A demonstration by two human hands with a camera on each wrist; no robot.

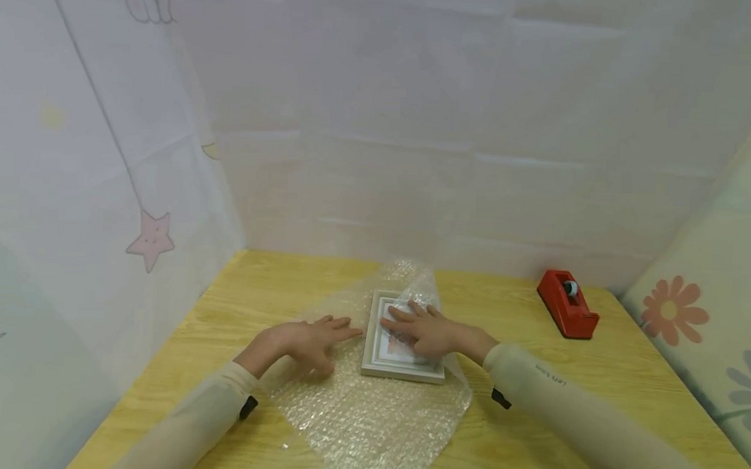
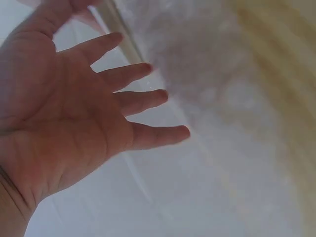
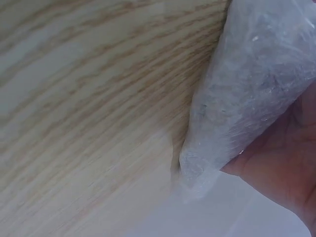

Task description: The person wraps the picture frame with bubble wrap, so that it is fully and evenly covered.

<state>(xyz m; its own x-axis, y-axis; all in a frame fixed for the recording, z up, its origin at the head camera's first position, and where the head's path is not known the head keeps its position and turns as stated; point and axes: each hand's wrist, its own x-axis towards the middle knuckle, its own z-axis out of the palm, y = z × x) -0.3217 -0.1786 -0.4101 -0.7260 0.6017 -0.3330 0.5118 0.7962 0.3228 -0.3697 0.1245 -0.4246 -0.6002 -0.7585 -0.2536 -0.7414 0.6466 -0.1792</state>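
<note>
My right hand (image 1: 426,331), fingers spread, rests on bubble wrap (image 1: 375,421) over the picture frame (image 1: 386,353), my left hand (image 1: 312,343), fingers apart, beside it.

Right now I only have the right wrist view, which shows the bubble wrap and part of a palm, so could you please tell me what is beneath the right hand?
Observer: A picture frame lies beneath the right hand.
Operator: Thank you; where is the left hand, please?
Observer: It is just beyond the left edge of the picture frame, its fingers pointing toward it.
Operator: And is anything on the table over to the right?
Observer: Yes, a red tape dispenser stands there, near the back edge.
</note>
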